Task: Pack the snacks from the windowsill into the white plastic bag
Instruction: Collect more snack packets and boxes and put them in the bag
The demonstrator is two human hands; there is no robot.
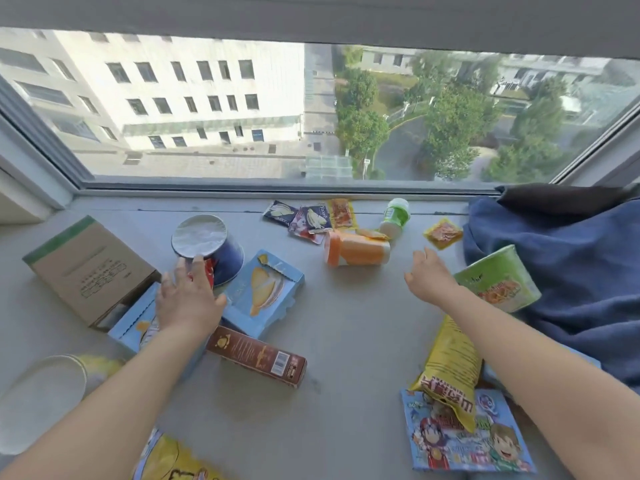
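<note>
Head view, looking down at the grey windowsill (346, 323) under the window. I see my left hand (188, 299) laid over the blue paper cup (211, 247), which lies on its side with its white base toward me; fingers relaxed and straight against it, thumb out to the right touching the light blue box (266, 289). My right hand (427, 273) hovers above the sill, fingers loosely bent and parted, holding nothing. Just beyond it lies the orange bottle (356, 252) on its side, the green bottle (394, 216) behind that, small sachets (311, 218) near the glass. A brown box (258, 356) sits under my left forearm, a cardboard box (88, 270) far left. Yellow chip bag (450, 365) overlaps a cartoon packet (467, 434) lower right. Green noodle bowl (498, 282) rests on blue cloth (571, 271). I cannot see the white plastic bag
</note>
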